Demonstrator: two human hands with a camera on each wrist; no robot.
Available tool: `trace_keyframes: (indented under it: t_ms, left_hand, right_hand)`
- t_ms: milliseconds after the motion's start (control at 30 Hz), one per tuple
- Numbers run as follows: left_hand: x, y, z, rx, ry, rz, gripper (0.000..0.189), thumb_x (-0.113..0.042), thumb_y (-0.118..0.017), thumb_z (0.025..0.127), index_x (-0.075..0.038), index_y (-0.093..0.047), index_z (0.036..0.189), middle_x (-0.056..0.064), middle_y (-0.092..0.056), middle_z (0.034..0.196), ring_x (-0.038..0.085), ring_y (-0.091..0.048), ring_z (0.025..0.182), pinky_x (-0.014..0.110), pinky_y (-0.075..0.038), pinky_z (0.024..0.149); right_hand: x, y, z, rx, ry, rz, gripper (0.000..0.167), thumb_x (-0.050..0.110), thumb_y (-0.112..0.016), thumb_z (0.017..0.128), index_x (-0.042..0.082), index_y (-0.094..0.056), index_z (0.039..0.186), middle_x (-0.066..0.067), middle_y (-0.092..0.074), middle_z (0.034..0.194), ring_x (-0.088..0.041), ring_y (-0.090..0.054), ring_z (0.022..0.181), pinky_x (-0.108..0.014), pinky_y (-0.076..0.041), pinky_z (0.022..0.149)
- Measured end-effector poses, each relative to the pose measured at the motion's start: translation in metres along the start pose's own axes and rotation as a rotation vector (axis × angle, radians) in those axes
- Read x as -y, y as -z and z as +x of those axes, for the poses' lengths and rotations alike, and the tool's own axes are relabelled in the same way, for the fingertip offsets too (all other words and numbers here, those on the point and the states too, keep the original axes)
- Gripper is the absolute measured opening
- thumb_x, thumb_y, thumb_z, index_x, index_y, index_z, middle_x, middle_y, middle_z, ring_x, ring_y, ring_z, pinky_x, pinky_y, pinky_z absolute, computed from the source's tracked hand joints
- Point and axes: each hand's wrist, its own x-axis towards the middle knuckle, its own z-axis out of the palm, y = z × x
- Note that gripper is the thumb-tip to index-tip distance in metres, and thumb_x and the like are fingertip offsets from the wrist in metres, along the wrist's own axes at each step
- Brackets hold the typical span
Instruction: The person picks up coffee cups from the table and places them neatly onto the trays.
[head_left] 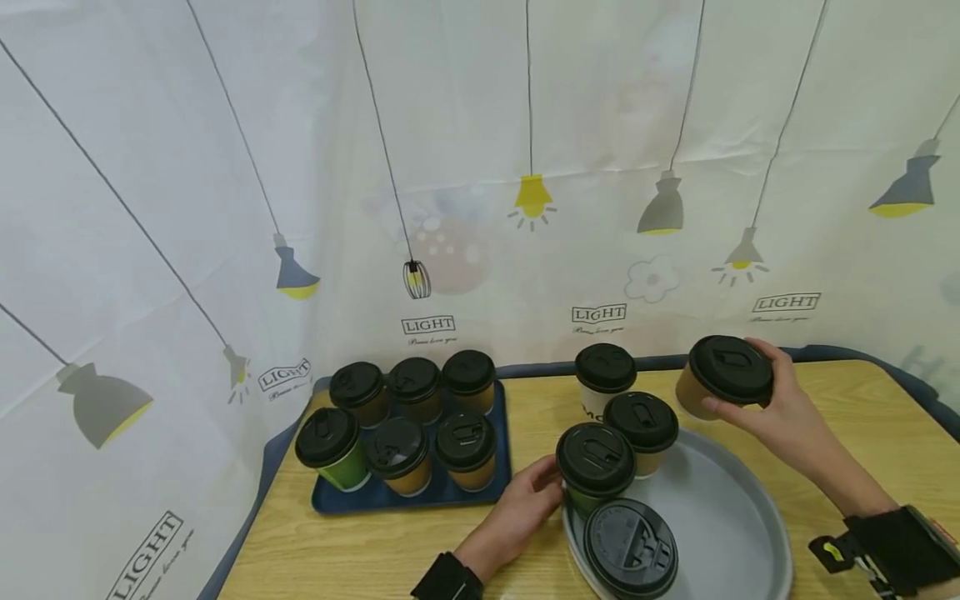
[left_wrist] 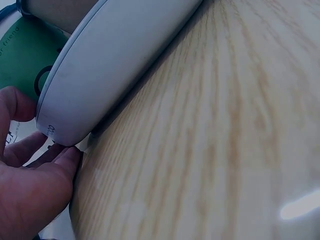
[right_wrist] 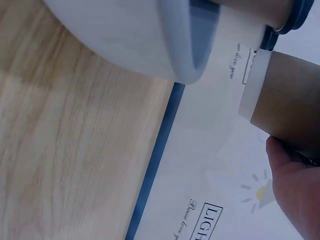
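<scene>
My right hand (head_left: pixel 780 408) grips a brown paper cup (head_left: pixel 693 392) with a black lid, held up over the far right rim of the round grey tray (head_left: pixel 720 517). The same brown cup (right_wrist: pixel 290 100) shows in the right wrist view, clear of the table. My left hand (head_left: pixel 521 508) is at the tray's left side, beside a green cup (head_left: pixel 581 500) with a black lid. In the left wrist view its fingers (left_wrist: pixel 67 162) pinch the tray's rim (left_wrist: pixel 100 85). Nearby stand a black-lidded cup (head_left: pixel 630 546), a brown cup (head_left: pixel 645 462) and a white cup (head_left: pixel 596 402).
On the left, a dark blue rectangular tray (head_left: pixel 480 498) carries several lidded cups, one of them green (head_left: pixel 348 471). Both trays stand on a wooden table (head_left: pixel 360 554). A white curtain (head_left: pixel 480 108) printed with lamps hangs behind the table's far edge.
</scene>
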Motion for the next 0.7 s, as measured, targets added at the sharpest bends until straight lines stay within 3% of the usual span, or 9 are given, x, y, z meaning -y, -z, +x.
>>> trace_keyframes:
  t_ms: [33, 100, 267, 400, 700]
  left_hand:
    - [0.000, 0.000, 0.000, 0.000, 0.002, 0.001, 0.052, -0.006, -0.053, 0.098, -0.013, -0.055, 0.150, 0.008, -0.054, 0.150, 0.025, -0.044, 0.144, 0.042, -0.040, 0.114]
    - [0.000, 0.000, 0.000, 0.000, -0.003, 0.003, 0.052, -0.006, -0.053, 0.099, -0.013, -0.055, 0.150, 0.007, -0.055, 0.150, 0.025, -0.045, 0.143, 0.042, -0.040, 0.114]
    - [0.000, 0.000, -0.001, -0.002, -0.009, 0.010, 0.052, -0.005, -0.052, 0.099, -0.012, -0.055, 0.150, 0.008, -0.055, 0.150, 0.025, -0.045, 0.143, 0.042, -0.040, 0.114]
    - [0.000, 0.000, -0.001, -0.009, 0.007, 0.008, 0.052, -0.006, -0.052, 0.099, -0.014, -0.055, 0.150, 0.006, -0.054, 0.151, 0.025, -0.045, 0.144, 0.043, -0.040, 0.115]
    - [0.000, 0.000, -0.001, -0.006, -0.006, 0.020, 0.052, -0.006, -0.052, 0.099, -0.011, -0.053, 0.151, 0.008, -0.054, 0.151, 0.024, -0.045, 0.142, 0.042, -0.040, 0.113]
  right_hand:
    - [0.001, 0.001, -0.003, -0.007, 0.007, -0.003, 0.104, 0.018, -0.079, 0.093, 0.004, -0.002, 0.163, -0.035, -0.020, 0.156, -0.050, -0.041, 0.130, -0.022, -0.044, 0.092]
    - [0.002, 0.002, -0.008, -0.020, 0.020, 0.000, 0.103, 0.016, -0.080, 0.092, 0.005, -0.005, 0.163, -0.032, -0.023, 0.155, -0.032, -0.047, 0.127, -0.008, -0.037, 0.079]
    - [0.004, 0.003, -0.021, -0.030, 0.047, 0.019, 0.101, 0.011, -0.081, 0.091, 0.005, -0.009, 0.162, -0.030, -0.027, 0.151, 0.014, -0.040, 0.111, -0.004, -0.039, 0.079]
    - [0.004, 0.004, -0.033, -0.030, 0.039, 0.009, 0.100, 0.012, -0.082, 0.089, 0.004, -0.013, 0.161, -0.027, -0.029, 0.150, 0.015, -0.039, 0.110, -0.004, -0.040, 0.078]
    - [-0.006, -0.001, -0.052, -0.006, 0.003, -0.005, 0.106, 0.013, -0.084, 0.088, 0.003, -0.009, 0.162, -0.034, -0.028, 0.152, 0.019, -0.035, 0.109, -0.004, -0.040, 0.077]
